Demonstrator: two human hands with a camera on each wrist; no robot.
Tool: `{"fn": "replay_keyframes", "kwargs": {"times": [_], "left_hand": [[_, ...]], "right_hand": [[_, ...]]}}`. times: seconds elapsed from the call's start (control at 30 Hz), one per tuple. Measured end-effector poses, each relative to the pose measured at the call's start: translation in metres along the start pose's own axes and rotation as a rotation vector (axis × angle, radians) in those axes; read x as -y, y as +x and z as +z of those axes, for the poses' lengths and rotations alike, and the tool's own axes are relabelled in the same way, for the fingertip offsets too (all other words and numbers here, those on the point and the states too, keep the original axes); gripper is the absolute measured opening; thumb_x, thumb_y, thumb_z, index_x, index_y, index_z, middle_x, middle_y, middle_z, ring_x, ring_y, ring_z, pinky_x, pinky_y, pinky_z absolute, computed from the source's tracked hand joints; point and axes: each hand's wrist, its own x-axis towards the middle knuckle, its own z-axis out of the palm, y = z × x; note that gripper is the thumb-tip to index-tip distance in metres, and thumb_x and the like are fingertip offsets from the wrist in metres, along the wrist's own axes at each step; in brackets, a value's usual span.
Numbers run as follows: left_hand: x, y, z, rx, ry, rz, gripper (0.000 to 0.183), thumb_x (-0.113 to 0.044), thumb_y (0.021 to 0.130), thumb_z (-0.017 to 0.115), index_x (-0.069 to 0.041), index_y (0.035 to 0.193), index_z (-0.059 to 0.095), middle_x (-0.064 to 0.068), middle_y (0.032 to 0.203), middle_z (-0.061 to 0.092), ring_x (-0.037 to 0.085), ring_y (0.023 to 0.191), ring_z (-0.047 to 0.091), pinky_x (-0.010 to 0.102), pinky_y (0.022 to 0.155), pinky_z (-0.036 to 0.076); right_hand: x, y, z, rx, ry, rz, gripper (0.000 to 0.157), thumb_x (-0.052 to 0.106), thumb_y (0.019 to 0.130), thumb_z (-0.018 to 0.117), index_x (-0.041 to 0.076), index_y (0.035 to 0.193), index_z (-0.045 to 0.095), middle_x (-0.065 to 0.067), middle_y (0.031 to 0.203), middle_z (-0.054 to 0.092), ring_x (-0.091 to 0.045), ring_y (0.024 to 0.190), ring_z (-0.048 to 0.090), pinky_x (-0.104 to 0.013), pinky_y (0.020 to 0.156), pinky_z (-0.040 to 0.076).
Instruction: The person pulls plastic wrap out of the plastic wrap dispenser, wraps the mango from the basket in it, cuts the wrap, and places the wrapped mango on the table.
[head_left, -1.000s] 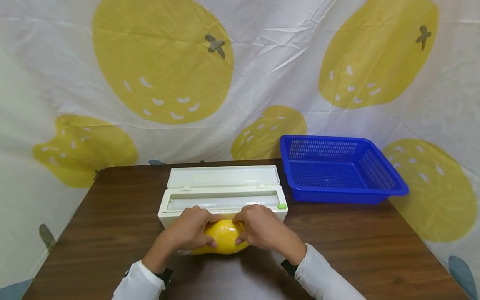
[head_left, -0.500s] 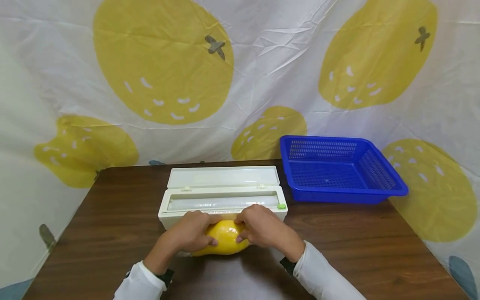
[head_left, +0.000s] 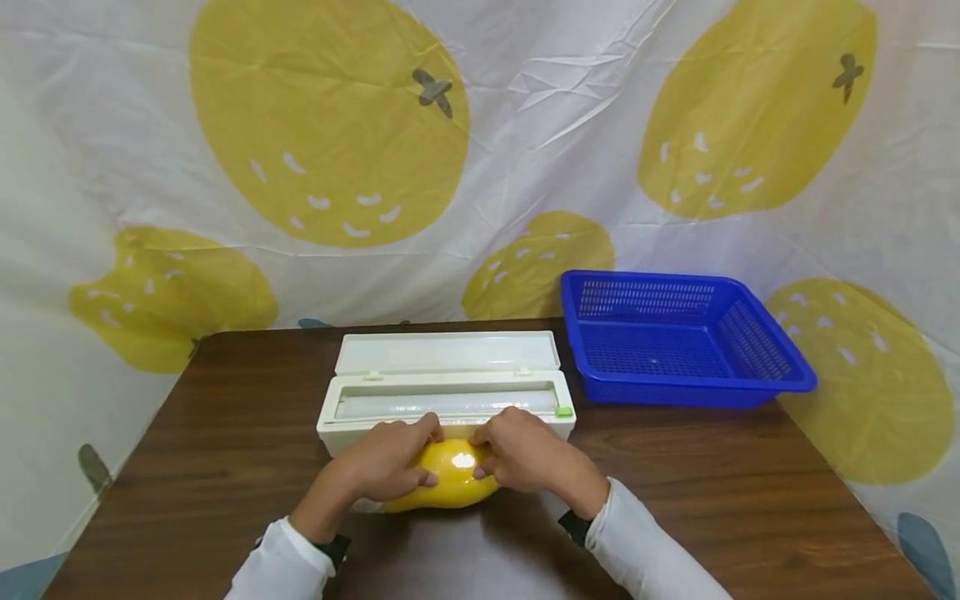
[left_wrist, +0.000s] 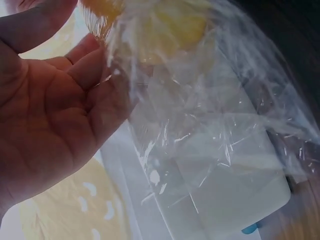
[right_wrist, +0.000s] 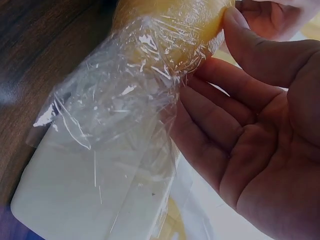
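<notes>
A smooth yellow fruit (head_left: pixel 453 477), rounded with a tapering left end, sits in front of the white cling film dispenser (head_left: pixel 341 435). My left hand (head_left: pixel 386 458) holds its left side, thumb at the front and fingers behind. On the other side my right hand (head_left: pixel 528 457) grips it the same way. Clear cling film (right_wrist: pixel 100 102) lies tight and creased over the fruit in the right wrist view. Loose film hangs past its end in both wrist views, overlapping the dispenser. The dispenser's lid (head_left: pixel 450 353) stands raised, showing the film roll (head_left: pixel 450 404).
A blue slotted basket (head_left: pixel 690 392) stands at the back right of the brown wooden table (head_left: pixel 240 417). A green slider (head_left: pixel 564 412) sits at the dispenser's right end. Behind the table hangs a white cloth (head_left: pixel 540 108) printed with yellow fruit.
The fingers of my left hand have lifted and bent slightly at the top of the fruit. The fruit, my right hand and the dispenser keep nearly the same places.
</notes>
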Motion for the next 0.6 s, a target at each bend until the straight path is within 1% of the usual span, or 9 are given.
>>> {"fn": "replay_keyframes", "kwargs": {"times": [0.17, 0.3, 0.37, 0.5, 0.6], "left_hand": [[0.0038, 0.0025, -0.0024, 0.003, 0.011, 0.056, 0.037, -0.026, 0.086, 0.079, -0.009, 0.112, 0.060, -0.003, 0.083, 0.059, 0.015, 0.071, 0.049, 0.032, 0.067, 0.040], [0.0067, 0.0034, -0.0031, 0.009, -0.012, 0.079, 0.036, -0.029, 0.085, 0.079, -0.010, 0.109, 0.061, -0.004, 0.083, 0.059, 0.013, 0.072, 0.049, 0.031, 0.067, 0.040], [0.0080, 0.0036, -0.0024, 0.005, -0.018, 0.084, 0.038, -0.031, 0.083, 0.079, -0.010, 0.109, 0.061, -0.004, 0.083, 0.060, 0.012, 0.071, 0.049, 0.030, 0.066, 0.041], [0.0091, 0.0034, 0.0011, -0.010, -0.037, 0.079, 0.053, -0.037, 0.072, 0.085, -0.011, 0.111, 0.061, -0.005, 0.088, 0.063, 0.010, 0.073, 0.052, 0.027, 0.067, 0.044], [0.0079, 0.0037, 0.0042, 0.003, -0.074, 0.052, 0.066, -0.040, 0.062, 0.093, -0.011, 0.111, 0.059, -0.005, 0.092, 0.065, 0.010, 0.076, 0.055, 0.028, 0.069, 0.046]], "right_hand": [[-0.0013, 0.0008, -0.0014, 0.019, 0.006, -0.009, 0.024, 0.024, 0.085, 0.080, 0.017, 0.074, 0.060, 0.012, 0.060, 0.031, -0.005, 0.057, 0.038, -0.021, 0.056, 0.034], [-0.0033, 0.0017, -0.0019, 0.030, 0.011, -0.002, 0.026, 0.026, 0.086, 0.080, 0.018, 0.073, 0.058, 0.012, 0.060, 0.032, -0.006, 0.058, 0.039, -0.022, 0.057, 0.035], [-0.0046, 0.0026, -0.0018, 0.035, 0.019, -0.001, 0.028, 0.026, 0.086, 0.079, 0.018, 0.071, 0.057, 0.012, 0.060, 0.032, -0.006, 0.059, 0.039, -0.022, 0.058, 0.035], [-0.0068, 0.0036, -0.0016, 0.045, 0.032, -0.026, 0.028, 0.024, 0.086, 0.079, 0.017, 0.070, 0.058, 0.011, 0.061, 0.035, -0.007, 0.059, 0.040, -0.023, 0.057, 0.036], [-0.0084, 0.0038, -0.0016, 0.068, 0.043, -0.037, 0.023, 0.024, 0.088, 0.077, 0.017, 0.074, 0.061, 0.011, 0.062, 0.039, -0.008, 0.060, 0.041, -0.022, 0.058, 0.037]]}}
